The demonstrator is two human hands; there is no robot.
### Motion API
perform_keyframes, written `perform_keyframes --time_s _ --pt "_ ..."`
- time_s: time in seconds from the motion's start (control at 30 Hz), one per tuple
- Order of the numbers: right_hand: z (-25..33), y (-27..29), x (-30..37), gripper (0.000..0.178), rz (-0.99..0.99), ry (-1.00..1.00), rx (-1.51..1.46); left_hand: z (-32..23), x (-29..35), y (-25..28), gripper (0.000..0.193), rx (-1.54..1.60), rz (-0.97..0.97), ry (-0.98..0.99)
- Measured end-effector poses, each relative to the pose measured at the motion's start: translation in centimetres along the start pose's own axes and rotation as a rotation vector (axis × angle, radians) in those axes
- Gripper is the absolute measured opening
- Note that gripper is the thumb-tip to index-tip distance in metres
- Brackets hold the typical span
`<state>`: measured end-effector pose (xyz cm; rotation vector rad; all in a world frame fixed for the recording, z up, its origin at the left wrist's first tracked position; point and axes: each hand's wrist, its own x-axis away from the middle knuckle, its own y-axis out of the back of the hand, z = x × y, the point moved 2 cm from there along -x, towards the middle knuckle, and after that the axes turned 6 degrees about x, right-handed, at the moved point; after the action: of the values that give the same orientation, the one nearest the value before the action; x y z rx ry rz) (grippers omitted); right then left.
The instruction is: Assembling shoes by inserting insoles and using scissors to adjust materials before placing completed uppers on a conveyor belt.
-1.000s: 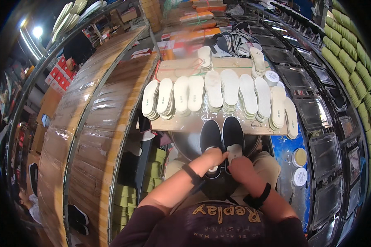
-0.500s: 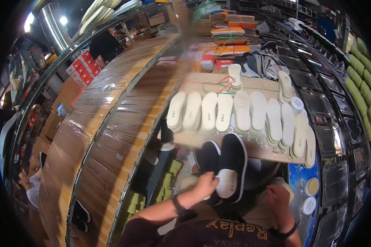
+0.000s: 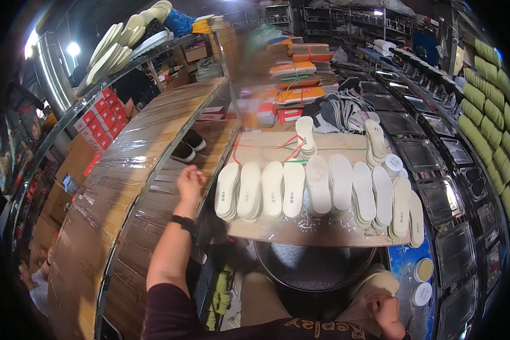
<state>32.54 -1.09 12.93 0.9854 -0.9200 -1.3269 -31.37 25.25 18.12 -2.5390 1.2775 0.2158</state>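
the black shoes [image 3: 192,138] lie on the shelf [image 3: 220,130] just beyond the left hand [image 3: 191,182], long axes slanting crosswise to its forearm; that hand, fingers loosely bent and seemingly holding nothing, is far nearer than the right hand [image 3: 384,311], curled by the right leg [image 3: 381,281], its grip impossible to tell. right of the left hand, pale insoles [image 3: 293,184] on the table [image 3: 255,229] carry small dark printing.

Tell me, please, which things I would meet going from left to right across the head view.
Person in white → red-and-white boxes → dark shoes → front row of cream insoles → green stacks.
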Motion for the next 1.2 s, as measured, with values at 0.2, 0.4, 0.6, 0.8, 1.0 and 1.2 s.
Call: perform_keyframes --time_s 0.2,0.4,0.6,0.8,1.0,1.2 --pt "-1.8 0.0 0.3 0.013 0.025 -0.021 0.201 6.5 19.7 -6.6 0.024 -0.291 0.486 0.071" --pt "-7.2 0.9 2.5 0.015 -0.106 -0.188 -0.010 9.7 37.1 -7.5 0.028 -0.787 1.007 -0.086" --pt "-19.4 2.9 10.3 0.012 -0.348 -0.582 0.134 10.7 42.0 -7.5 0.050 -1.020 1.067 -0.505" --pt "-32.8 7.7 27.4 0.022 -0.429 -1.034 0.352 11.9 42.3 -7.6 0.048 -1.186 1.024 -0.542" --pt "-39.1 9.9 46.3 0.039 -0.490 -1.632 0.418 14.0 41.4 -6.4 0.047 -1.252 1.071 -0.558" --pt "-39.7 10.4 56.6 0.064 -0.511 -1.886 0.299 14.2 40.6 -6.8 0.048 -1.344 1.088 -0.376"
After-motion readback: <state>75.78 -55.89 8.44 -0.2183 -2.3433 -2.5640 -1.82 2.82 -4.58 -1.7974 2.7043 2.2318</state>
